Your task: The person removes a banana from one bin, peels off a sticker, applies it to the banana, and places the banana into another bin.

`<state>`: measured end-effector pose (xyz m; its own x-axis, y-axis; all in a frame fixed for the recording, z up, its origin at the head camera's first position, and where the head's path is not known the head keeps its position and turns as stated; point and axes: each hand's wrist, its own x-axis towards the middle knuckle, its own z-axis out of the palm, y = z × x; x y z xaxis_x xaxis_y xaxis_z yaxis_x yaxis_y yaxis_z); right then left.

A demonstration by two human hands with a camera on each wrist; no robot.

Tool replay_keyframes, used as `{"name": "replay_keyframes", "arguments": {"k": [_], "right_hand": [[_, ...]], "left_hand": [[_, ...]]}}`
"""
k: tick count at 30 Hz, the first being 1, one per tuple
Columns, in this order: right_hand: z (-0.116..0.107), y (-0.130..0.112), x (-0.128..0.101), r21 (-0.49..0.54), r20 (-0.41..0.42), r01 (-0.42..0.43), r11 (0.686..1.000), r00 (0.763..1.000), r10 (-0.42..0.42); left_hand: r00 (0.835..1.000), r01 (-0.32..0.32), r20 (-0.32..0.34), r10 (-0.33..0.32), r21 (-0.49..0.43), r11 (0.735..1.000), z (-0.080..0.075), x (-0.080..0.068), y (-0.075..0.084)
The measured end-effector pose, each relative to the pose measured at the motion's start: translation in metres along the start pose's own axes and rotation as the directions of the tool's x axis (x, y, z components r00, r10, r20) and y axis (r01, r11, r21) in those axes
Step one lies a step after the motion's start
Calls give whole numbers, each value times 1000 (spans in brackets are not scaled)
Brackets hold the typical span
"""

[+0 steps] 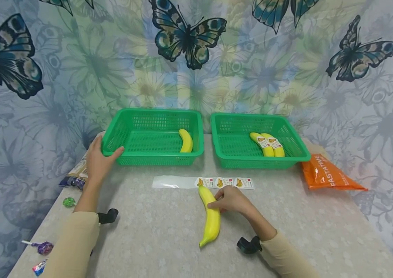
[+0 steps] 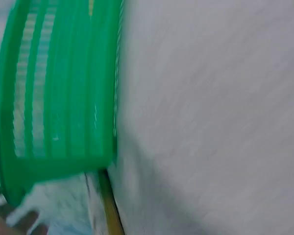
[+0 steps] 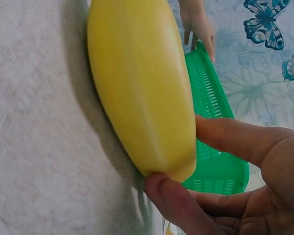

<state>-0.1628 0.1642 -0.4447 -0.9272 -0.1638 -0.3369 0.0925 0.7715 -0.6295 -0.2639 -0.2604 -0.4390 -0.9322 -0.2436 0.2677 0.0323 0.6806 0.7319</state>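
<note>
A toy-like yellow banana (image 1: pixel 212 220) lies lengthwise on the table, and my right hand (image 1: pixel 232 200) pinches its upper half from the right. In the right wrist view, the thumb and a finger press against the banana (image 3: pixel 137 88). Just beyond it is a clear strip (image 1: pixel 173 182) with three banana-picture stickers (image 1: pixel 220 182) at its right end. My left hand (image 1: pixel 99 160) is at the near left corner of the left green basket (image 1: pixel 151 159), thumb over the rim and fingers extended outside. The left wrist view is blurred, showing the basket wall (image 2: pixel 63 98) and fingertips.
One unlabelled banana (image 1: pixel 186 141) lies in the left basket. The right green basket (image 1: pixel 255 163) holds two bananas (image 1: pixel 268 146) with stickers. An orange pasta bag (image 1: pixel 328 173) stands at right. Near the left edge are a dark snack bag (image 1: pixel 75 177), a green lollipop (image 1: pixel 68 202) and a purple lollipop (image 1: pixel 45 248).
</note>
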Motion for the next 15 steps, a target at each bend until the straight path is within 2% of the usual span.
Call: {"name": "replay_keyframes", "arguments": {"k": [3, 6, 10, 12, 15], "right_hand": [[-1, 0, 0, -11, -8, 0, 1000, 1000, 0], [-2, -1, -1, -16, -6, -6, 1000, 1000, 6], [-3, -1, -1, -15, -1, -5, 1000, 1000, 5], [-3, 0, -1, -15, 2, 2, 1000, 1000, -2], [-4, 1, -1, -11, 5, 6, 1000, 1000, -6]], "left_hand": [[986, -43, -160, 46, 20, 999, 11, -18, 15], [959, -131, -249, 135, 33, 991, 23, -38, 35], [927, -307, -216, 307, 39, 951, 38, -65, 64], [906, -393, -161, 392, 28, 919, 45, -78, 75], [863, -502, -58, 501, 0, 865, 56, -95, 87]]}}
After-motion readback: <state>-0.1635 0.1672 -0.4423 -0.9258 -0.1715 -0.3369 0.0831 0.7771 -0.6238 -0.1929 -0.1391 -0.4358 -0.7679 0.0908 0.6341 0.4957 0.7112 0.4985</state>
